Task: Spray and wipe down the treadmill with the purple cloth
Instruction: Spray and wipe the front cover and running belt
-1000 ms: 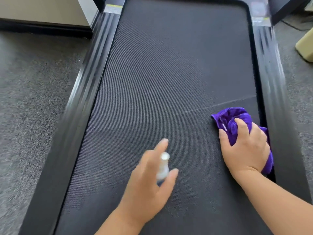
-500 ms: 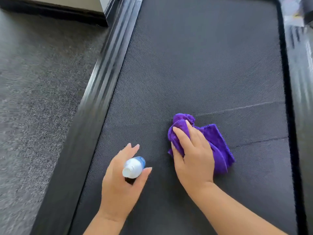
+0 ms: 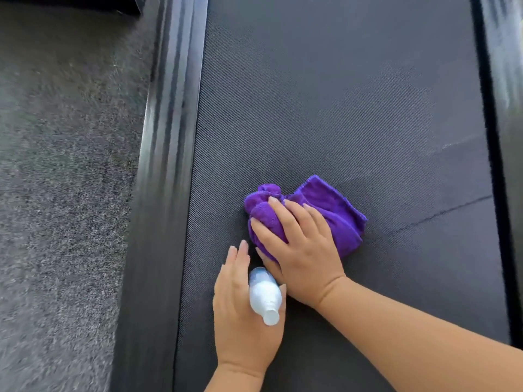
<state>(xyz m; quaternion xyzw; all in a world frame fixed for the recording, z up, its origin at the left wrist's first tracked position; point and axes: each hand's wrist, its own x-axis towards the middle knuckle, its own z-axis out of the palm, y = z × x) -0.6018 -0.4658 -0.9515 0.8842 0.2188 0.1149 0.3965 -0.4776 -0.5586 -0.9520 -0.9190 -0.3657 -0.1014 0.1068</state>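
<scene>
The treadmill's dark belt (image 3: 339, 94) fills most of the view. My right hand (image 3: 300, 244) lies on the bunched purple cloth (image 3: 336, 213) at the belt's left-middle, with cloth gathered between thumb and fingers. Just below and left of it, my left hand (image 3: 243, 315) holds a small white spray bottle (image 3: 264, 295) between thumb and fingers, its nozzle end pointing back toward me. The two hands touch at the bottle. A faint damp patch shows on the belt to the right of the cloth.
The glossy black left side rail (image 3: 161, 193) runs along the belt. Grey carpet (image 3: 62, 193) lies beyond it on the left. The right side rail (image 3: 506, 80) shows at the frame's edge. A thin seam line (image 3: 441, 213) crosses the belt on the right.
My right hand has swept the cloth leftwards from beside the right rail to the belt's left-middle. The left hand turned the bottle, its nozzle now pointing back toward me.
</scene>
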